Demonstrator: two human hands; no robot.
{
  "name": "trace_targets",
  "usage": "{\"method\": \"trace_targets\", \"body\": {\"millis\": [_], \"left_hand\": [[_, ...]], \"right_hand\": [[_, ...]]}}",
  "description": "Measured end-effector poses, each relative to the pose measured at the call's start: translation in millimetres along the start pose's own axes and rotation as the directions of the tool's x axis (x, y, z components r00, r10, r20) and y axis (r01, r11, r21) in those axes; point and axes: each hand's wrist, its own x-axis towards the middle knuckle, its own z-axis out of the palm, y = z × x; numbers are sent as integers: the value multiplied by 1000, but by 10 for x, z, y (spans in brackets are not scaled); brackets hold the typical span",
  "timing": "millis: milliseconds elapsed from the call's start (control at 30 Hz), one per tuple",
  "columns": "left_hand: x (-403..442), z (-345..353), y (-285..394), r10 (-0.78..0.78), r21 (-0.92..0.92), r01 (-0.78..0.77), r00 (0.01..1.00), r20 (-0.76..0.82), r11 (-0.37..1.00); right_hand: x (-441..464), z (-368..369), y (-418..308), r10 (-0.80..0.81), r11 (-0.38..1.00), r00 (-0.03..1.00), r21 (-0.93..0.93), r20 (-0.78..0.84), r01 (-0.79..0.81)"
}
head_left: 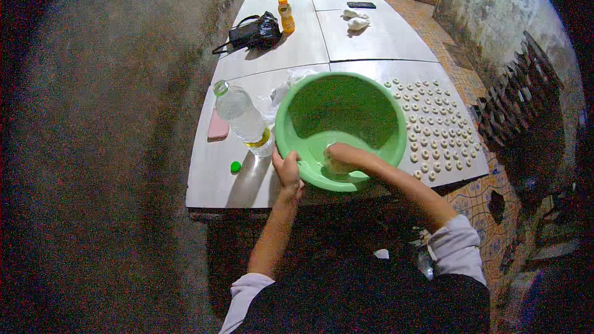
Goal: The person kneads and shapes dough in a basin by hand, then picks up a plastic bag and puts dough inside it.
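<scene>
A large green plastic basin [288, 93] stands near the front edge of the table, tilted a little toward me. My left hand [288, 172] is closed on its near left rim, the thumb on top. Down inside the basin, my right hand [336, 158] is curled low against the near wall, its fingers mostly hidden. Some whitish matter shows around those fingers, too unclear to name. Just left of the basin, an uncapped clear plastic bottle [240, 114] holds clear liquid. A green bottle cap [236, 167] lies on the tabletop nearby.
Rows of small pale dough rings [434, 128] cover the table's right side. A pink flat object [218, 127] lies behind the bottle. Farther back are a black bag [253, 34], an orange-capped bottle [286, 16], white crumpled bundles [357, 22] and a dark phone-like slab [361, 5].
</scene>
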Motion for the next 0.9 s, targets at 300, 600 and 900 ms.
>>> {"method": "trace_targets", "body": {"millis": [300, 600, 900], "left_hand": [[-41, -66, -44, -56, -48, 52, 995, -87, 998], [39, -61, -166, 62, -123, -70, 996, -64, 990], [-29, -37, 1, 49, -135, -59, 996, -73, 989]], "right_hand": [[-23, -672, -398, -159, 970, 985, 198, 73, 142], [-2, -332, -118, -252, 931, 945, -213, 206, 295], [-429, -134, -282, -455, 879, 782, -356, -425, 318]]}}
